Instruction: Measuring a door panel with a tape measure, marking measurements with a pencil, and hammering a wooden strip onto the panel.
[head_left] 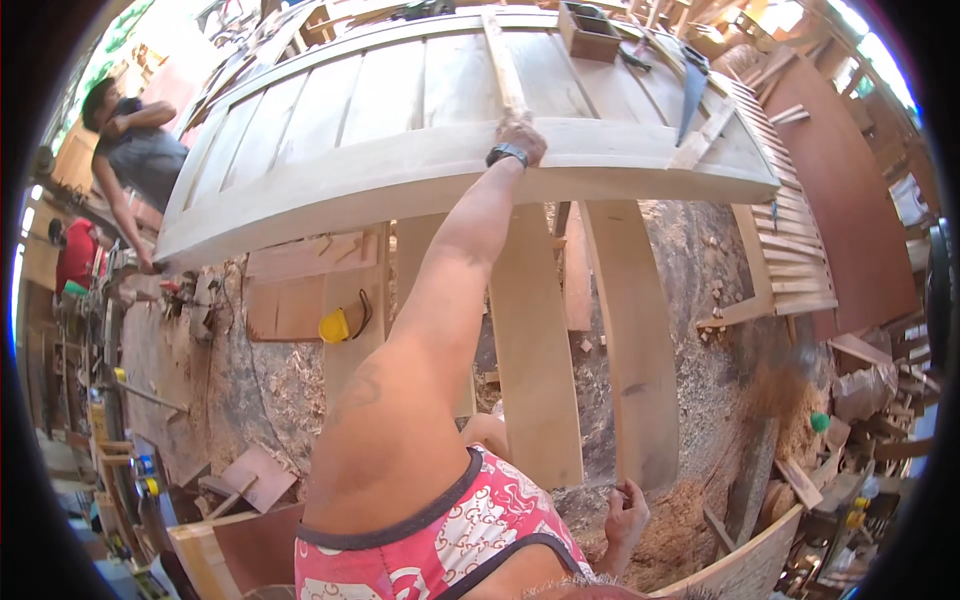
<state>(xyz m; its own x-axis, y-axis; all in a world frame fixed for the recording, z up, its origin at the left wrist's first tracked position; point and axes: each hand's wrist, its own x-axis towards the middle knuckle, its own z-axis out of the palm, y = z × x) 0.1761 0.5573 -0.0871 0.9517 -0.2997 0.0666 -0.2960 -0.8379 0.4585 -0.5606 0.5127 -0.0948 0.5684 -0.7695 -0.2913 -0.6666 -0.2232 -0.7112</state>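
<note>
A large pale wooden door-like panel (380,180) with grooved boards lies raised across the far side. Over its near edge my left hand (520,138), with a watch on the wrist, is closed around the near end of a long wooden strip (503,68) that runs away across the boards. Down by my body at the lower right, my right hand (624,518) hangs with loosely bent fingers, apart from the panel, and nothing shows in it. Beneath the panel, wide planks (535,350) stretch toward me, one plank (632,360) nearest my right hand.
At the panel's left end a co-worker (140,150) has a hand at its corner. On the panel are a wooden box (588,35) and a handsaw (690,95). A slatted frame (790,240) stands right. Shavings cover the floor, near a yellow cap-like item (335,325).
</note>
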